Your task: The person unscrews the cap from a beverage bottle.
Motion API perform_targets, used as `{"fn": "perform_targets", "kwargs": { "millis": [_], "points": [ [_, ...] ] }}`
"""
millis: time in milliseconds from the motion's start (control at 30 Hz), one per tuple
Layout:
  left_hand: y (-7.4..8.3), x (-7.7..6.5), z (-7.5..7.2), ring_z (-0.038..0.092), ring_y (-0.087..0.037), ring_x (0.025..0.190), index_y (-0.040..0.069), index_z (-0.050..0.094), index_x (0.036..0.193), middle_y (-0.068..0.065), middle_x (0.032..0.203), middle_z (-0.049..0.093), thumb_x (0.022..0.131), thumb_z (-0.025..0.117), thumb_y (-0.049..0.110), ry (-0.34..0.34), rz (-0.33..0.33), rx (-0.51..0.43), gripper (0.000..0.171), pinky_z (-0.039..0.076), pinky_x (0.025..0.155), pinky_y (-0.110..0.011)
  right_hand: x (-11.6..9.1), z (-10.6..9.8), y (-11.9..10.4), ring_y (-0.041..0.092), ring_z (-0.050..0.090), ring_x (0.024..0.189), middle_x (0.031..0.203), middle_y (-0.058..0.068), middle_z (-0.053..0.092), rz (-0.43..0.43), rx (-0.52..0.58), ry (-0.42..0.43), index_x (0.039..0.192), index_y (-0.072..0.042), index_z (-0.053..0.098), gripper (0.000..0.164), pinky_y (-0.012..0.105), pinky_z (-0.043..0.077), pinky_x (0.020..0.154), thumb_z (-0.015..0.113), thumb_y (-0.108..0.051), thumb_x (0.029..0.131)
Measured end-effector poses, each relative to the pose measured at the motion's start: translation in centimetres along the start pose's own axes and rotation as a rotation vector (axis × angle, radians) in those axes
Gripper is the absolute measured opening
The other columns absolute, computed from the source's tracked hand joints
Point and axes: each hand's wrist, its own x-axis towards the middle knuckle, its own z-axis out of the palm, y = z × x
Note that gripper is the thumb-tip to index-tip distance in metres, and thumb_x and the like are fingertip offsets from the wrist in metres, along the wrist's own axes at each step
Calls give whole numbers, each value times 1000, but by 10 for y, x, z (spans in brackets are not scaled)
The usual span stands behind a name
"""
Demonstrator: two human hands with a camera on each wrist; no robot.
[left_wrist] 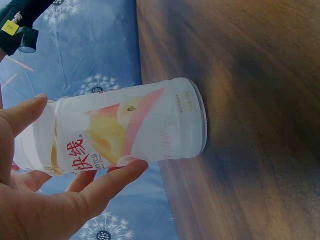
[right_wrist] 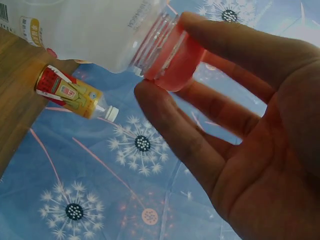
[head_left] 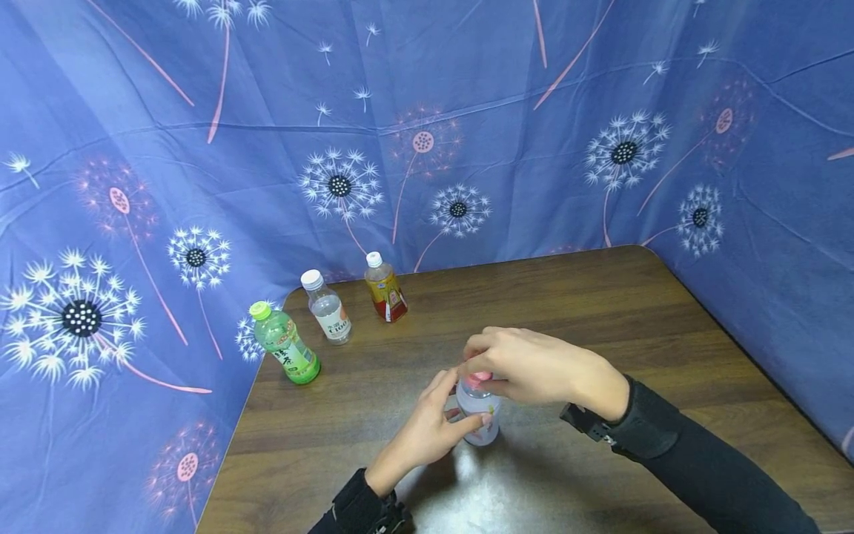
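An upright bottle (head_left: 477, 404) with a white fruit-printed label (left_wrist: 145, 125) is between both hands over the table. My left hand (head_left: 427, 426) grips its body, thumb on one side and fingers on the other. On the bottle's neck sits a pink cap (right_wrist: 180, 62), which my right hand (head_left: 534, 363) pinches between thumb and fingertips. Clear ridges of the neck show just below the cap in the right wrist view. From the head view, the right fingers hide part of the cap.
Three more bottles stand toward the table's far left: a green one (head_left: 290, 348), a clear one with a white cap (head_left: 330, 315), and one with a yellow and red label (head_left: 387, 293). A blue dandelion-print cloth (head_left: 520, 170) hangs behind the wooden table (head_left: 667, 348).
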Motion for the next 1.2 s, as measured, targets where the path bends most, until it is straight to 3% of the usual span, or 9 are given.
{"fn": "perform_targets", "kwargs": {
  "millis": [200,500,567,633,733,800,900,1000,1200],
  "points": [
    [1,0,1,54,-25,123,39,43,146,-1,127,52,90,76,41,21,9,7,65,61,91,-37,4,6,-4,1,46,64,78,-11,49,60,-79,44,94,-22,73,10,17,41,55,79,-28,88],
    [3,1,1,55,-23,123,39,42,148,0,127,53,89,78,39,25,10,7,69,61,92,-35,6,4,-12,0,43,58,73,-10,47,104,-134,58,88,-20,72,14,16,37,50,81,-31,86],
    [3,1,1,54,-23,123,38,43,147,0,127,53,89,77,39,21,7,7,67,61,92,-35,6,3,-11,1,44,61,76,-11,48,114,-137,46,94,-21,73,17,17,37,50,80,-35,86],
    [4,1,1,53,-24,124,38,42,147,0,128,52,90,77,39,13,7,5,67,61,91,-35,5,1,-10,2,53,70,85,-11,56,112,-110,18,106,-22,74,26,20,46,55,80,-38,86],
    [4,0,1,52,-25,127,35,41,149,-1,132,50,91,76,39,2,5,-3,67,61,92,-36,3,-5,-7,8,63,96,112,-8,64,94,-28,-50,124,-26,70,39,30,58,73,80,-32,87],
    [3,-1,0,52,-27,128,35,41,150,-1,134,50,91,75,39,-2,0,-8,68,61,93,-37,2,-10,-6,13,61,116,131,-6,62,70,29,-107,130,-31,67,44,36,60,86,78,-22,88],
    [4,-1,0,53,-27,128,37,41,150,-2,134,50,91,76,38,-4,-9,-14,68,60,95,-39,2,-16,-4,16,58,125,137,-5,61,34,76,-159,121,-32,71,41,37,59,93,73,-7,89],
    [4,-1,-1,53,-26,128,41,39,150,-1,133,50,91,76,38,-10,-8,-17,69,60,95,-40,4,-17,-1,14,62,122,130,-5,66,-10,107,-163,108,-28,76,38,32,58,95,68,3,87],
    [3,0,0,53,-24,128,44,40,148,1,133,50,91,76,41,-9,-7,-29,68,60,94,-38,9,-16,5,11,67,112,119,-3,72,-86,147,-147,94,-21,77,29,26,58,95,69,5,86]
  ]
}}
